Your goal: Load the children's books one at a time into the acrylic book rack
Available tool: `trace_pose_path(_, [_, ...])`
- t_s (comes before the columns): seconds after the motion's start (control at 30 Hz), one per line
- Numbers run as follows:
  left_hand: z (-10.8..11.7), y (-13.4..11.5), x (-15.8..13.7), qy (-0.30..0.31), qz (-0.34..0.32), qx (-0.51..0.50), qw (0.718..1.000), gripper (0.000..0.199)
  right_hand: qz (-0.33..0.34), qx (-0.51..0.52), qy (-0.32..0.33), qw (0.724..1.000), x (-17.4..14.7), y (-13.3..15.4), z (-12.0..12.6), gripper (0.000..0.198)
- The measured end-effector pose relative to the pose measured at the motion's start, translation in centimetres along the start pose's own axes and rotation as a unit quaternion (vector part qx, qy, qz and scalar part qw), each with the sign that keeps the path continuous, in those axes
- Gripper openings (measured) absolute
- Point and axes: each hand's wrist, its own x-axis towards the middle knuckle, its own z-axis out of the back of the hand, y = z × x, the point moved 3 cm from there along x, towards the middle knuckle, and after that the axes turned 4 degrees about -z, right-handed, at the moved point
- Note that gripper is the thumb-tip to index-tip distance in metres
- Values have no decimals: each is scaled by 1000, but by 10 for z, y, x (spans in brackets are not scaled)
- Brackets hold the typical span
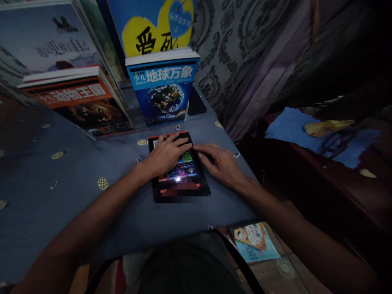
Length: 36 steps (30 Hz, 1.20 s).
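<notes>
A dark book point(196, 179) with small colour pictures and a reddish top edge lies flat on the table before me. My left hand point(167, 153) rests on its upper part, fingers stretched out across the cover. At the book's right edge is my right hand point(219, 161), its index finger reaching the edge near the left fingertips and its thumb apart below. Nothing shows in the grasp of either hand. Light glares off the cover, and the book's lower end is blurred by blocky pixels.
Behind stand a blue book with a globe point(165, 94), an orange animal book point(88, 102) and taller books. A black phone point(197, 103) lies beside the blue book. The patterned tablecloth point(119, 216) ends near my body. A light blue book point(257, 241) lies lower right; a patterned curtain point(226, 41) hangs behind.
</notes>
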Motion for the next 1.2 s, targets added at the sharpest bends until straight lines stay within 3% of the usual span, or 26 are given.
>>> trace_pose_path(0.23, [4, 3, -5, 21, -57, -33, 998, 48, -21, 1, -24, 1000, -2, 4, 3, 30])
trace_pose_path(0.5, [3, -4, -7, 0, -59, -14, 998, 41, 2, 10, -13, 1000, -6, 5, 4, 30])
trace_pose_path(0.73, [1, -4, -8, -42, -73, -36, 996, 37, 52, 5, 9, 999, -44, 15, 14, 29])
trace_pose_path(0.9, [0, -11, -18, -26, -87, -63, 994, 46, 112, -21, 60, 992, -68, 15, 15, 47])
trace_pose_path(1.2, [-1, -5, -22, -22, -78, -72, 994, 43, 141, -24, 39, 989, -59, 10, 5, 39])
